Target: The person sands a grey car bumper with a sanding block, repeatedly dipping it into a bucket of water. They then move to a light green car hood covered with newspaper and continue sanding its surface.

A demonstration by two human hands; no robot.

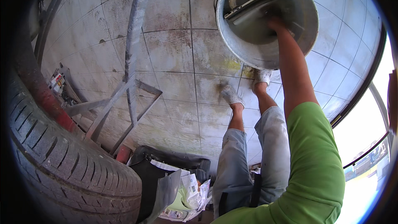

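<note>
A round grey metal tub (226, 41) holding murky water sits at the upper right, with a long metal bar (251, 3) lying across its inside. My right arm, in a green sleeve, reaches into it; my right hand (274, 21) is down in the water near the bar, its fingers hidden and blurred, so I cannot tell what it holds. My left hand is not in view.
A large tyre (74, 174) fills the lower left beside a red part (62, 118) and grey metal frames (133, 33). A black container (145, 166) with crumpled paper (188, 191) lies below. My legs stand on the tiled floor (174, 58). A bright opening is at the right.
</note>
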